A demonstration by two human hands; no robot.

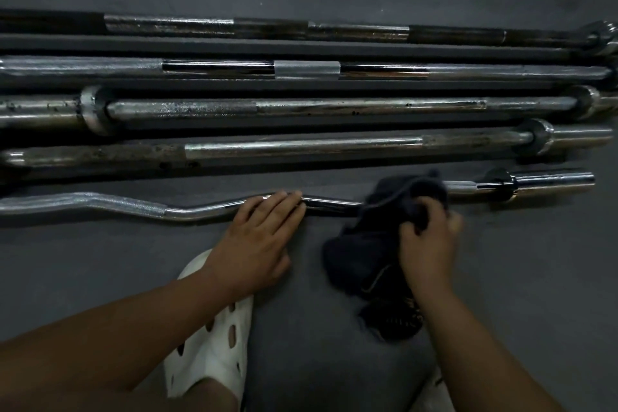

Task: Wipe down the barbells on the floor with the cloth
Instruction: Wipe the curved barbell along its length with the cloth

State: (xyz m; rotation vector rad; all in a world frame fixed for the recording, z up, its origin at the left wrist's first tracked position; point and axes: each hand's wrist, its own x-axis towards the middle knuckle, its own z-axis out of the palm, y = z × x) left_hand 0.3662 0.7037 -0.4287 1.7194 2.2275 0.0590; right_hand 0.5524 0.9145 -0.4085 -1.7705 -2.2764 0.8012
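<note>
Several steel barbells lie side by side on the dark floor. Nearest me is a curved chrome curl bar (127, 206). My left hand (259, 237) rests on its middle with straight fingers laid over the shaft. My right hand (429, 237) grips a dark cloth (364, 251) that is wrapped over the curl bar's right part, just left of its collar (498, 184). The cloth's loose end hangs down toward my leg. Behind the curl bar lie a straight barbell (301, 145) and more straight bars (301, 107).
My foot in a white perforated clog (214, 344) stands below my left hand, and my knee in grey fabric (317, 344) fills the bottom centre. The dark rubber floor (535, 261) stretches to the right and beyond the farthest bar.
</note>
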